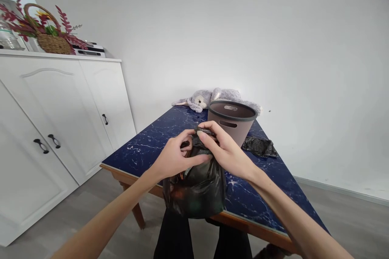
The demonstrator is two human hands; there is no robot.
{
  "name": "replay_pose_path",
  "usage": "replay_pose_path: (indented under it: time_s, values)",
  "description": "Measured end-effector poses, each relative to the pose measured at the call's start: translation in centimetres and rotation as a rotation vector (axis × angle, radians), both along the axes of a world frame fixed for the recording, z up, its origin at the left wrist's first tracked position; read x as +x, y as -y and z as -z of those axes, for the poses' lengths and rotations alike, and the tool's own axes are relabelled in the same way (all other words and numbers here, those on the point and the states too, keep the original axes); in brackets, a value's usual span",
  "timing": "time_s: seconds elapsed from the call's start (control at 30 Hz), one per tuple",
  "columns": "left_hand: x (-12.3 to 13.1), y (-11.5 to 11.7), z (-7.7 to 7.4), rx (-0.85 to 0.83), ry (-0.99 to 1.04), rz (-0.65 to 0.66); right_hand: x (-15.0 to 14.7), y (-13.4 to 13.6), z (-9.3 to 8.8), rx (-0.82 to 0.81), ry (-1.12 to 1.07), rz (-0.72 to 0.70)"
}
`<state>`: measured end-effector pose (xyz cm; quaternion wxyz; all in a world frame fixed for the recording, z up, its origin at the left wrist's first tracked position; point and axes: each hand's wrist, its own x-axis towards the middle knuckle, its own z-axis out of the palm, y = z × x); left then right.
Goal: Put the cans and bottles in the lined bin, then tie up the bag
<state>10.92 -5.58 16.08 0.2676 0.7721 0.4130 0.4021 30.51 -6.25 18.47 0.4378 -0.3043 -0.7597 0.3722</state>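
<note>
A filled black plastic bag [197, 194] hangs at the near edge of the table, its thin film letting orange and green tints show through. Both hands are at its gathered top. My left hand [178, 156] is closed on the bag's neck from the left, fingers curled and thumb stretched across the front. From the right, my right hand [221, 145] pinches the twisted plastic at the top between thumb and fingers. What is inside the bag cannot be made out. Just behind the hands stands a brownish trash can [243, 129] with a dark rim and handle slots.
A crumpled black plastic bag [259, 147] lies right of the can on the blue marbled table [146, 141]. Against the wall rests a grey plush toy [203, 99]. White cabinets [60, 109] stand at left, with a flower basket [53, 43] on top.
</note>
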Motion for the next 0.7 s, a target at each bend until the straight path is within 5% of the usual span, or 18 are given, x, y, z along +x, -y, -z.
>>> replay_pose_path:
  time_s: [0.27,0.53,0.7]
  values:
    - [1.7,-1.8,0.3,-0.009,0.012,-0.049,-0.5,-0.2,-1.1,0.121,0.064,0.007]
    - [0.9,-0.5,-1.3,-0.06,0.105,0.093,1.3,-1.0,3.1,-0.09,0.116,-0.061]
    - [0.1,0.4,-1.8,-0.003,0.059,-0.077,-1.0,-1.9,5.6,-0.144,0.004,0.096]
